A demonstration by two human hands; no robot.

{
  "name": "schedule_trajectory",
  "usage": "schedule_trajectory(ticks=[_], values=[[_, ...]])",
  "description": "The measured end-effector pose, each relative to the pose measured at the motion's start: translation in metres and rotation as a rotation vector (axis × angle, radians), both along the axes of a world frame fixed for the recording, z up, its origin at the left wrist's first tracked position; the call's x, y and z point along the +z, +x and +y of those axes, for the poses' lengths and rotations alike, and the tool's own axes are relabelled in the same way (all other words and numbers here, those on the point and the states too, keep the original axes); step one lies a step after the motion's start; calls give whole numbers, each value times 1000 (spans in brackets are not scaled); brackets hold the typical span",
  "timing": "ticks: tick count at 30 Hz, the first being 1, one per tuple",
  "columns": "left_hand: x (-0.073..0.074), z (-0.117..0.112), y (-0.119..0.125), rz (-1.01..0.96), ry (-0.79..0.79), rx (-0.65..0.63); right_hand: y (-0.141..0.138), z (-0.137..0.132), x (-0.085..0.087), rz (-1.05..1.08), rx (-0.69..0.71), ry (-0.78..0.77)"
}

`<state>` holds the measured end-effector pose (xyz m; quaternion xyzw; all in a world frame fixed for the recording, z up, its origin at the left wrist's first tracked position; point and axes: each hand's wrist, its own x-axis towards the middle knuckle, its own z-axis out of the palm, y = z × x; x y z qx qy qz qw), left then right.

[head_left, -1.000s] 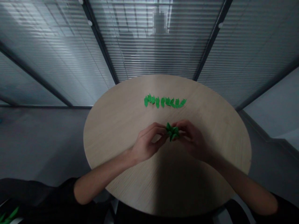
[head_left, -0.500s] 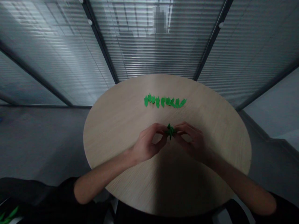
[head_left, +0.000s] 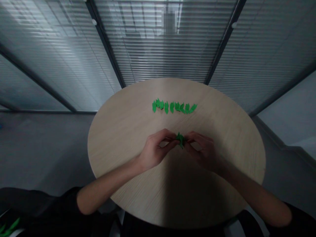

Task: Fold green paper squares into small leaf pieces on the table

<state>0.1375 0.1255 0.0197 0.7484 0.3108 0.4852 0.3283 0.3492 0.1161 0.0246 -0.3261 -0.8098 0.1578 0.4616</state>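
A small cluster of folded green paper pieces is pinched between both hands above the middle of the round wooden table. My left hand grips it from the left with thumb and fingers closed. My right hand grips it from the right, fingers pressed together. Most of the cluster is hidden by the fingertips. A row of several loose folded green paper pieces lies on the table beyond the hands.
Glass walls with closed blinds rise behind the table, split by dark frames. More green paper bits show at the bottom left corner, near my dark sleeve. The table's near edge runs just in front of my body.
The green cluster has been squeezed together; it showed spread points a second ago and is now a narrow sliver between the fingertips. Both hands stayed in place.
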Motion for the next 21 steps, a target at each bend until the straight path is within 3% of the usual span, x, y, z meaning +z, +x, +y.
schedule_trajectory(ticks=[11,21], values=[[0,0,-1,76,273,-40,-1,-1,4,23,-8,19],[1,-1,-1,106,203,-35,0,-2,0,-22,-3,53]])
